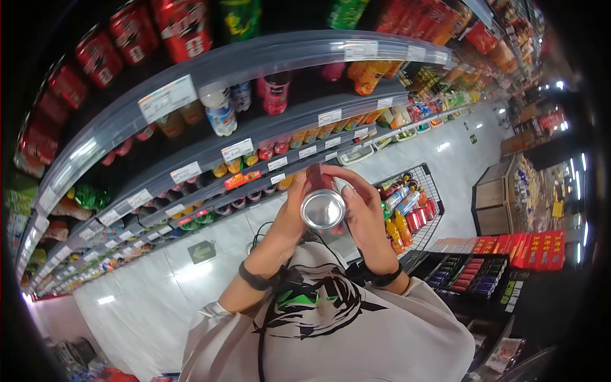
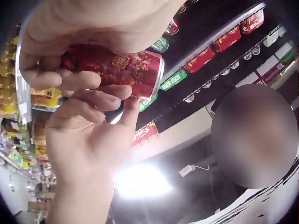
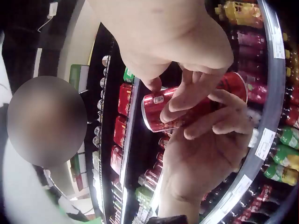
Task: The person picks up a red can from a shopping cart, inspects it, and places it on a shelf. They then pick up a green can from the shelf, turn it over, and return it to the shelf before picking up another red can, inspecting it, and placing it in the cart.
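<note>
A red drink can (image 1: 323,211) is held in front of the chest, its round silver end facing up toward the head camera. My left hand (image 1: 289,213) grips one side of it and my right hand (image 1: 365,207) the other. Gold markings show on the can's side (image 2: 128,70) in the left wrist view, with the left fingers curled along it and the other hand's fingers touching from below. In the right wrist view, my right hand's fingers and thumb lie around the can (image 3: 156,109) near its rim; part of its label is hidden behind fingers.
Long drink shelves (image 1: 254,137) with price tags curve across the front and left. A wire shopping cart (image 1: 428,184) holding bottles and red cans stands just beyond the right hand. Red boxes (image 1: 534,250) and a dark display rack (image 1: 468,275) are at the right, over a pale tiled floor (image 1: 146,305).
</note>
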Demonstrator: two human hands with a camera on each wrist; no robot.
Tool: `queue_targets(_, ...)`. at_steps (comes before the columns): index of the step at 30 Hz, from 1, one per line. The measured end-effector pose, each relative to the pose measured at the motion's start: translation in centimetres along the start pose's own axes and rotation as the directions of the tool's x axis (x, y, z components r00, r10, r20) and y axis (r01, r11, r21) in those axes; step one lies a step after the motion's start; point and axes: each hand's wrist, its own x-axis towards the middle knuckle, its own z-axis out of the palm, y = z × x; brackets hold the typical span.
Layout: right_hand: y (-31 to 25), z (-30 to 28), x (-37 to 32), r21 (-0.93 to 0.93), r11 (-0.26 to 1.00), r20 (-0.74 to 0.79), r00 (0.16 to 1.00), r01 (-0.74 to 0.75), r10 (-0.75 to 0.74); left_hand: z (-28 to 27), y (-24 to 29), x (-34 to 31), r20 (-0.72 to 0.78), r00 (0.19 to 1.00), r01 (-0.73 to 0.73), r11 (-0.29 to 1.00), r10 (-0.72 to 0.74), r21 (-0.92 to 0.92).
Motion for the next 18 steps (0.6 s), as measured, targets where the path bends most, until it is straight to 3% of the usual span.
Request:
queue_targets(3,-0.3,2.0,-0.6,0.010,0.996,0.083,0.993,-0.084,0.083,-1.3,0.7,-0.9,0.020,1.000,-0.008,0.990,0.011,-0.143)
queue_targets(5,0.1,3.6,-0.9,-0.007,0.994,0.147,0.983,-0.109,0.109,-3.1,1.3,-2.4,0.151,0.988,-0.009,0.991,0.030,-0.134)
queue_targets(7,0.4,4.6,-0.9,0.001,0.993,0.179,0.977,-0.116,0.114,-3.8,1.3,-3.3,0.069,0.998,-0.004,0.989,0.014,-0.144)
queue_targets(10,0.5,5.9,-0.8,-0.070,0.992,0.194,0.974,-0.108,0.120,-4.6,0.9,-3.8,-0.180,0.979,-0.104,0.994,0.098,-0.023)
queue_targets(13,0.8,6.8,-0.8,-0.076,0.991,0.225,0.966,-0.110,0.125,-5.9,0.0,-4.2,-0.261,0.962,-0.083,0.997,0.080,-0.001)
queue_targets(18,1.5,6.4,-0.9,0.027,0.986,0.294,0.944,-0.167,0.152,-6.0,0.3,-5.3,-0.265,0.961,-0.085,0.996,0.080,-0.007)
